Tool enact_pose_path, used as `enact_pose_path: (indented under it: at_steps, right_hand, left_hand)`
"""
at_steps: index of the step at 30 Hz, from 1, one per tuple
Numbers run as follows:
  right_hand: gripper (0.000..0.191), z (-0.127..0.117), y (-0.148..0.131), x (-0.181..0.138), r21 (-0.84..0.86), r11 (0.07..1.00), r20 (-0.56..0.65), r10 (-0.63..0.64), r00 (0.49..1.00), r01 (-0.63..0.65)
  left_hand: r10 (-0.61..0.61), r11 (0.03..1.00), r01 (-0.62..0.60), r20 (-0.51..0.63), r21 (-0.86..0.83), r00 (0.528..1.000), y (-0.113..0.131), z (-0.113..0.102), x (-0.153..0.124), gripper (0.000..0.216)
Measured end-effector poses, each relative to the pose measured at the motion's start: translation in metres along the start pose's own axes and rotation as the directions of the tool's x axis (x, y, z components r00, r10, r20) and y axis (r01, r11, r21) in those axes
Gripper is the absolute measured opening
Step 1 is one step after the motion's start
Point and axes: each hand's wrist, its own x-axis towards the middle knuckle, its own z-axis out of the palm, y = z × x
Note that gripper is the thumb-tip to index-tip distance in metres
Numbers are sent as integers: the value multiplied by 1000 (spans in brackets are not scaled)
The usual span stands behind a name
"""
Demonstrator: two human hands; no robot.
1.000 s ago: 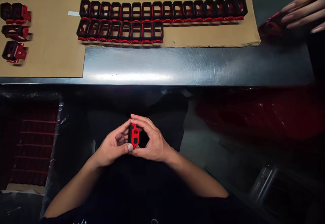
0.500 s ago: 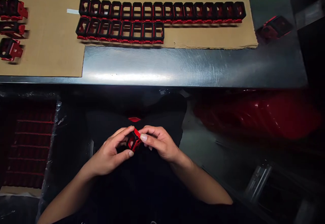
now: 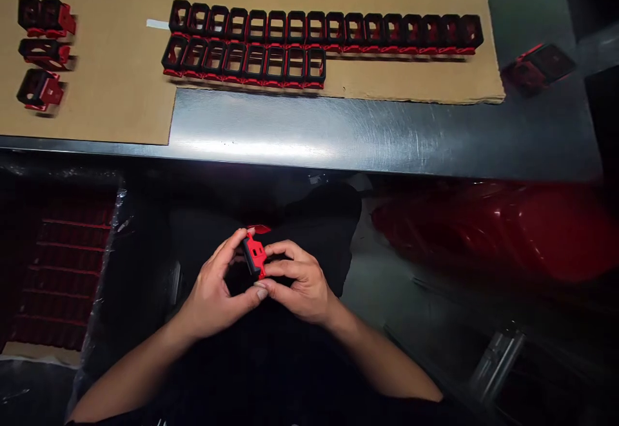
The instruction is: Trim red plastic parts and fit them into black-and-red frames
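Between my two hands, above my dark-clothed lap, is a small red and black plastic frame part [image 3: 255, 255]. Its red face with two small slots is turned to the right. My left hand [image 3: 217, 287] grips the part from the left, fingers at its top and thumb at its bottom. On the other side my right hand [image 3: 300, 281] touches the red face and lower end with fingertips and thumb. A red flap-like piece [image 3: 258, 229] shows just above the part; whether it belongs to the part I cannot tell.
Rows of similar red and black frames [image 3: 296, 26] stand on cardboard [image 3: 411, 81] over a metal table [image 3: 290, 126]. A few more stand at the left [image 3: 41, 87]; another lies on the metal at right [image 3: 544, 65]. A plastic-lined box [image 3: 65, 271] at lower left holds red parts. A shiny red object [image 3: 483, 232] is at right.
The part has been turned so its slotted red face shows instead of its open side. My right thumb has moved down to its lower end. The view has shifted slightly left.
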Motion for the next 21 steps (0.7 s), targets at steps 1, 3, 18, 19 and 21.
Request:
enact_pose_path:
  at_steps: [1, 3, 18, 19, 21]
  right_hand:
    - [7, 1, 1, 0, -32, 999, 0, -25, 1000, 25]
    - [6, 2, 2, 1, -89, 993, -8, -75, 997, 74]
    - [23, -10, -14, 9, 51, 997, -35, 61, 998, -59]
    - [24, -11, -15, 9, 73, 994, -34, 84, 996, -81]
    - [28, -11, -17, 10, 96, 988, -24, 126, 992, -124]
  left_hand:
    - [25, 1000, -25, -24, 19, 999, 1, 2, 0, 82]
    - [79, 996, -75, -64, 54, 995, 1, 6, 1, 80]
    - [393, 905, -369, -83, 214, 916, -13, 11, 0, 90]
    - [406, 898, -380, -83, 222, 910, -14, 12, 1, 91]
    - [451, 870, -416, -88, 264, 888, -15, 13, 3, 92]
